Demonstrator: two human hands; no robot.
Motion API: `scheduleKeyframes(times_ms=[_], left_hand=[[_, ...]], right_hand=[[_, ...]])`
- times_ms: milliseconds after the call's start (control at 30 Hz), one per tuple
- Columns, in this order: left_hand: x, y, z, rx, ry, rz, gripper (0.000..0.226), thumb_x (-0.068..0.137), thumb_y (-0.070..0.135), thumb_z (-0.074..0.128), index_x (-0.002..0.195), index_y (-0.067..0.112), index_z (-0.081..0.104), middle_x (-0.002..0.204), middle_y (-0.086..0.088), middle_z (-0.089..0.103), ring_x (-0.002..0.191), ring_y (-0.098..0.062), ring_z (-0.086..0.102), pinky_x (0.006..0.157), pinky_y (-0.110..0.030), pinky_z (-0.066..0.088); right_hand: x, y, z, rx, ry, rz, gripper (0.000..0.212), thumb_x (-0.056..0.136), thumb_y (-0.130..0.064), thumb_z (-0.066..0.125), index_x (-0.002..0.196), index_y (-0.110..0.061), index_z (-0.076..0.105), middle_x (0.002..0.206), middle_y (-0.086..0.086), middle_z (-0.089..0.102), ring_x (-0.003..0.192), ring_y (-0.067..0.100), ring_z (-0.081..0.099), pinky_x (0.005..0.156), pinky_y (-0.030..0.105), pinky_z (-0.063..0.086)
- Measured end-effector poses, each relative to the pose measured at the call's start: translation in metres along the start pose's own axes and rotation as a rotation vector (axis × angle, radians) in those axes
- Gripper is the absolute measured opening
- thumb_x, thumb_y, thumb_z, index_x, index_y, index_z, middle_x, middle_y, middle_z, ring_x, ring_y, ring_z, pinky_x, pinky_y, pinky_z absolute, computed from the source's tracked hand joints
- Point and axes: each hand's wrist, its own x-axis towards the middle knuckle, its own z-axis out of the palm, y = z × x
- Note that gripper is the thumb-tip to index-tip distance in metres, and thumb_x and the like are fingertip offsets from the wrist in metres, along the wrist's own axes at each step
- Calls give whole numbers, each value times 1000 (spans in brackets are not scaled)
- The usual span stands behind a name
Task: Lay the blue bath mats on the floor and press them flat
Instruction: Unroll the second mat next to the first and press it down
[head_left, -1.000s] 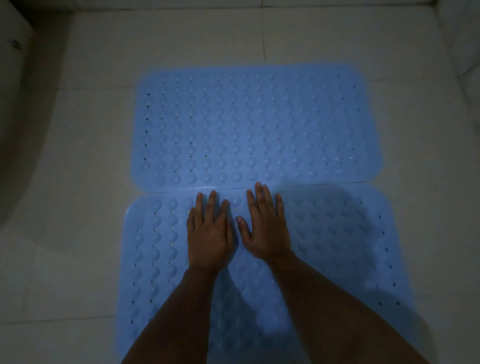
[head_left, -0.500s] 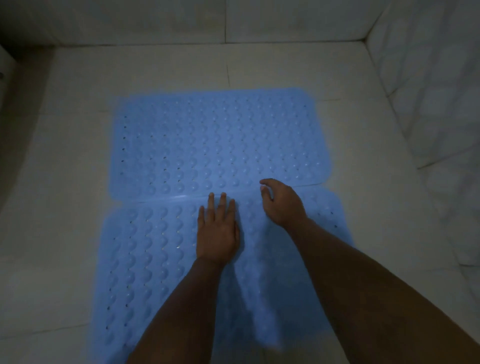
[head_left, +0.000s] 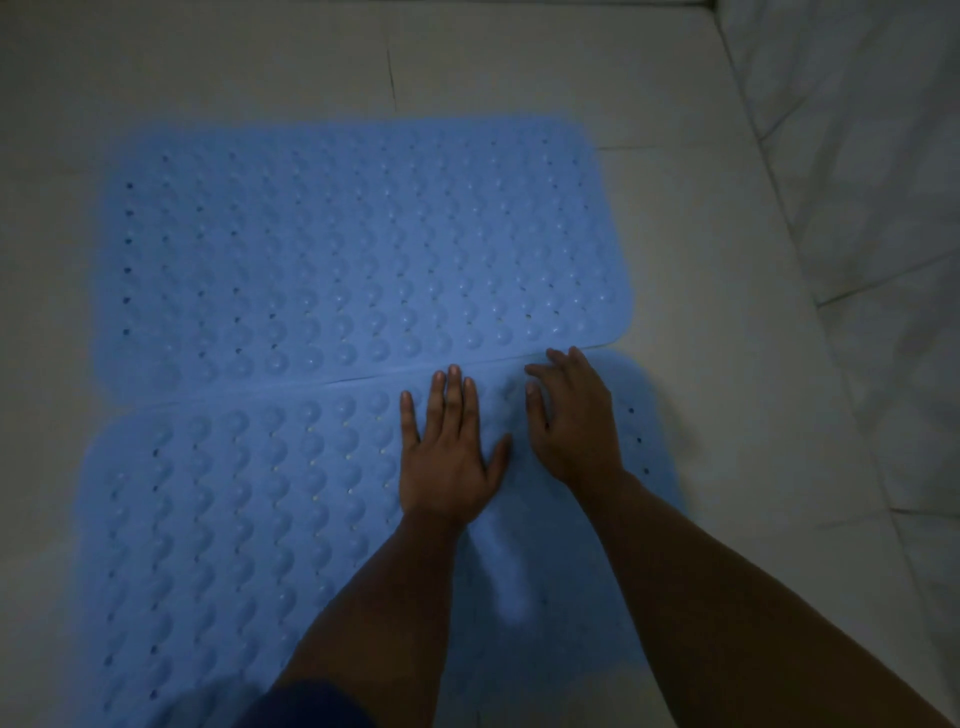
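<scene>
Two blue bath mats with rows of round bumps and small holes lie side by side on the pale floor. The far mat (head_left: 358, 249) lies flat, and its near edge meets the far edge of the near mat (head_left: 218, 519). My left hand (head_left: 449, 447) presses palm down on the near mat, fingers straight, tips at the seam. My right hand (head_left: 574, 415) rests just to its right near the mat's far right corner, fingers slightly bent with the tips on the seam. A raised ridge shows in the near mat between my forearms.
Pale tiled floor (head_left: 727, 260) surrounds the mats. A tiled wall (head_left: 857, 156) rises along the right side, close to the mats' right ends. A dark sleeve or knee (head_left: 311, 706) shows at the bottom edge.
My right hand slid right toward the mat's corner and its fingers went from flat to slightly bent. My left hand stayed flat on the near mat. The view shifted right.
</scene>
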Motion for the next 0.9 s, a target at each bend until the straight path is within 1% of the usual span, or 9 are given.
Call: scheduleKeyframes(times_ms=[233,367,433,500,533,633,733,833,900], left_hand=[[2,0,6,8,48,16,82,101,59,36,162,5,27,173,-14,14,161,-27,4,126,-64,5],[1,1,1,-4,51,4,79,98,54,40,161,8,32,172,-11,19,161,-25,9,127,-63,5],[8,5,-14,-17,-38,-24,77,96,53,33,160,10,35,172,-9,20,161,-25,11,126,-63,7],[21,13,-39,-14,-184,-69,79,93,54,21,160,13,34,172,-7,19,161,-27,9,126,-62,7],[24,16,-51,-13,-206,-94,79,93,55,19,159,15,36,172,-7,22,160,-30,10,126,-61,8],[25,8,-63,-10,-107,-110,72,94,51,26,156,18,44,167,-10,34,158,-37,18,125,-61,15],[14,-5,-48,-12,75,-36,62,95,44,35,144,14,59,157,-15,49,152,-41,34,118,-64,32],[9,-13,-34,-17,146,20,58,96,41,40,143,14,60,157,-15,49,151,-41,35,117,-63,35],[5,-19,-27,-5,171,37,56,99,40,41,146,15,57,159,-14,46,153,-40,31,118,-63,33]], right_hand=[[-16,9,6,-6,112,69,30,99,-32,48,117,-19,68,140,9,59,140,33,44,111,54,38],[-32,14,-7,-42,41,95,36,98,-39,44,120,-22,67,142,7,57,143,32,41,111,56,38],[-31,12,-20,-29,4,83,39,97,-42,44,119,-21,68,140,8,59,143,33,42,111,56,39],[-21,7,-35,-31,-42,51,43,97,-44,42,119,-19,70,137,10,62,140,33,45,110,54,41],[-17,2,-39,-40,-72,41,45,97,-44,41,120,-19,69,136,10,62,140,33,46,110,54,41],[-3,-16,-30,-82,-202,14,53,97,-44,36,132,-15,63,143,12,57,144,34,41,114,56,36],[-4,-19,5,-176,-273,-58,65,97,-48,31,147,-10,47,158,18,37,150,36,28,117,60,29],[-17,-14,33,-264,-241,-115,72,99,-53,36,156,-8,31,166,19,17,155,33,11,122,58,16],[-22,-12,38,-255,-187,-135,72,101,-52,37,157,-8,27,167,17,13,156,30,5,125,55,11]])
